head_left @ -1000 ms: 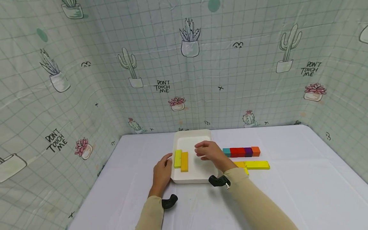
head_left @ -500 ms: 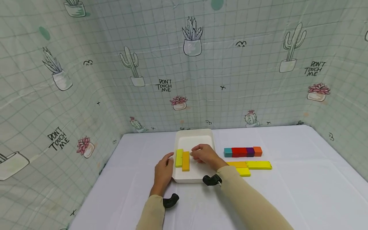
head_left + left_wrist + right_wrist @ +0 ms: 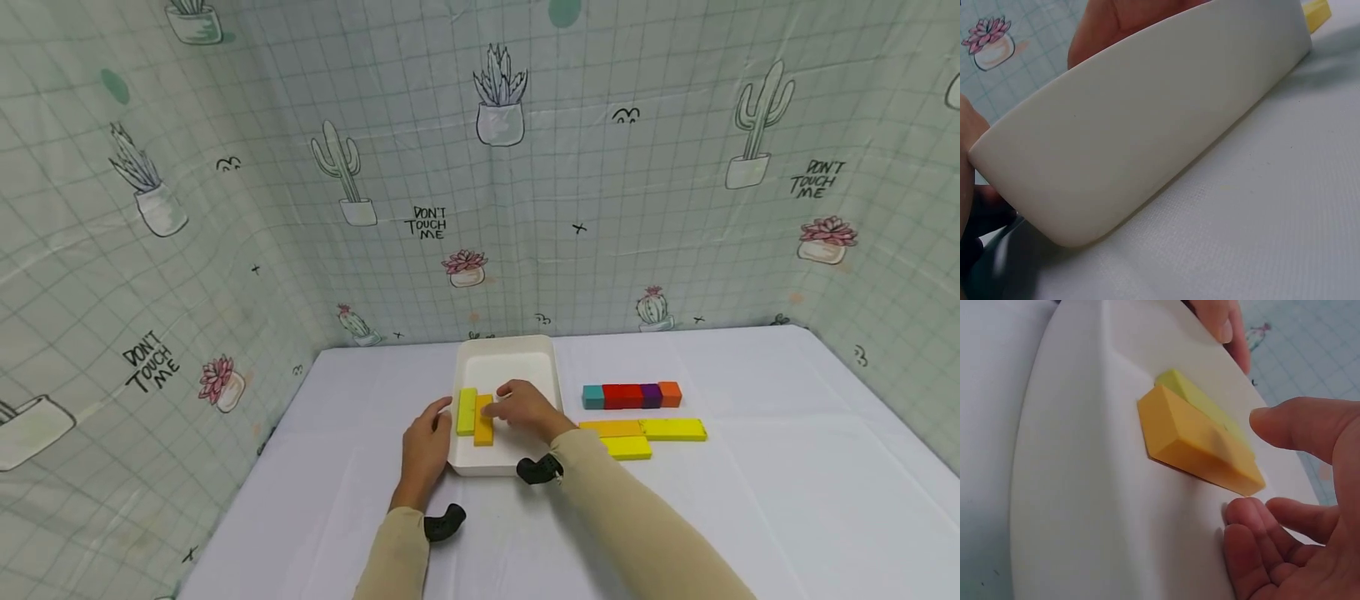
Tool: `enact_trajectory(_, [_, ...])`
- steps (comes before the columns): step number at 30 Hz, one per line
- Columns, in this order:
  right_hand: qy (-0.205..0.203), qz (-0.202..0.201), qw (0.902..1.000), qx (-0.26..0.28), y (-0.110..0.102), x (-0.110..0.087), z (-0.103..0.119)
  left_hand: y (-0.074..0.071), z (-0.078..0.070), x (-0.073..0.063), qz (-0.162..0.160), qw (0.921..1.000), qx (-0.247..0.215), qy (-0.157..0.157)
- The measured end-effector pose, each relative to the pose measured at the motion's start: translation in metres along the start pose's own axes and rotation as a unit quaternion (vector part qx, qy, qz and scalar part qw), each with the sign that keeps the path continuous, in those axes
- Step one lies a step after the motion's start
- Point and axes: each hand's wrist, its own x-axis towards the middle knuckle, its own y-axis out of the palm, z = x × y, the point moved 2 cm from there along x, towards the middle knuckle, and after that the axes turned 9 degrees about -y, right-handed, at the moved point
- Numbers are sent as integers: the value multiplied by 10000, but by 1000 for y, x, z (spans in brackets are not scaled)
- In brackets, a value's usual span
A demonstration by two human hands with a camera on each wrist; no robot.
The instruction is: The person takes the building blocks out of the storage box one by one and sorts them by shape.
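Note:
A white tray [image 3: 510, 343] stands on the table. Along its left wall lie a lime-yellow block [image 3: 467, 412] and, beside it, an orange-yellow block [image 3: 483, 435]. My right hand [image 3: 525, 407] reaches in over the tray. In the right wrist view its thumb [image 3: 1297, 425] is beyond the orange-yellow block and the curved fingers [image 3: 1244, 547] are on the near side, with a gap between. My left hand [image 3: 425, 447] rests along the tray's left outer side, fingertips at the rim. The left wrist view is mostly the tray's outer wall [image 3: 1147, 119].
To the tray's right a row of teal [image 3: 593, 397], red [image 3: 622, 396], purple [image 3: 650, 395] and orange [image 3: 670, 394] blocks lies on the white cloth. Nearer are an orange-yellow block [image 3: 611, 428] and two yellow blocks, one end-on [image 3: 673, 430] and one nearer [image 3: 628, 448].
My right hand has moved left and slightly down over the tray, to the orange-yellow block. The left hand stays beside the tray, and the blocks keep their places.

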Motion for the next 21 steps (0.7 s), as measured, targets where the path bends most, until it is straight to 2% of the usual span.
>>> enact_trajectory(4, [-150,-16,9989,-445,5,0,1,0,1,0,-9,10000,-30,39])
enact_trajectory(13, [-374,140,9955,-859,17,-1,2,0,2,0,11,10000,-28,15])
enact_trajectory(21, [-477,143,9875,-1496,20,-3,6,-2,0,1,1,10000,-36,53])
